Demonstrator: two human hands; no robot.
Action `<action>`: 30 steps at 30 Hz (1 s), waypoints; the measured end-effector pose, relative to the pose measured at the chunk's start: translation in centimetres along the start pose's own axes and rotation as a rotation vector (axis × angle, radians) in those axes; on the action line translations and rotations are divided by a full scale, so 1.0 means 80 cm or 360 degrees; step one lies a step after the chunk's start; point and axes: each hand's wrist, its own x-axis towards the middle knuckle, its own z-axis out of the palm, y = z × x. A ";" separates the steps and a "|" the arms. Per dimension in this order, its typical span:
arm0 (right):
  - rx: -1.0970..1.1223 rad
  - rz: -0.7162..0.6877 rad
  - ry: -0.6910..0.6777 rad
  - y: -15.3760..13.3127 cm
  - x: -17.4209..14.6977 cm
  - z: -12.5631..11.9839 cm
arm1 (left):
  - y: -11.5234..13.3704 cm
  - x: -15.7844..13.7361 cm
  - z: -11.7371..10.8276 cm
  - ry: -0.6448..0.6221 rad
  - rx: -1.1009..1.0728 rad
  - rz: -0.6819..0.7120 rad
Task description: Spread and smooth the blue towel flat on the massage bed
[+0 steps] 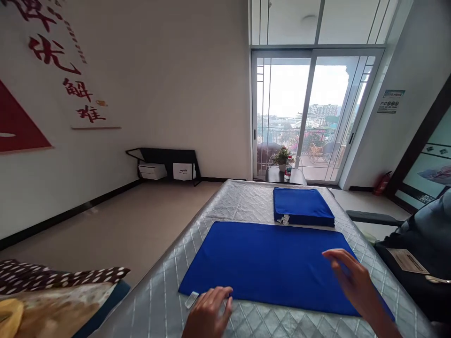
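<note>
A rectangular blue cloth [268, 263] lies spread out on the silver quilted table cover [158, 291]. At its near left corner a small white label [191, 299] sticks out. My left hand [211, 310] rests at the near edge beside that label, fingers laid over the cloth and thumb apart. Over the right part of the cloth is my right hand [352, 279], fingers stretched out and slightly blurred, with nothing held in it. Beyond the cloth sits a neat stack of folded blue cloths [301, 202], with white tags hanging at its front left.
A small table [299, 176] with a potted plant [282, 157] and a bottle [288, 168] stands past the far end. At left front are patterned fabrics [59, 295]. A dark chair [398, 277] with items on it is close on the right.
</note>
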 end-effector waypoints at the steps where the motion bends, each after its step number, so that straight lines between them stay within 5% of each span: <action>1: 0.0033 -0.0030 -0.0093 0.004 0.003 0.019 | 0.008 0.019 0.003 -0.0031 -0.0034 0.0017; 6: -0.0036 -0.0022 -0.0268 0.039 -0.010 0.108 | 0.047 0.105 0.044 -0.0371 -0.0197 0.0156; 10: -0.0166 -0.0063 -0.0297 0.068 -0.034 0.132 | 0.048 0.144 0.090 -0.0458 -0.0217 0.0206; 14: -0.0339 -0.0151 -0.0338 0.086 -0.041 0.132 | 0.014 0.140 0.121 -0.0351 -0.0065 0.0189; 20: -0.0603 -0.0101 -0.0304 0.120 -0.043 0.144 | -0.066 0.129 0.123 -0.0297 0.0182 -0.0031; 30: -0.0876 0.0145 -0.0624 0.130 -0.054 0.153 | -0.136 0.124 0.122 -0.0535 0.0435 -0.0518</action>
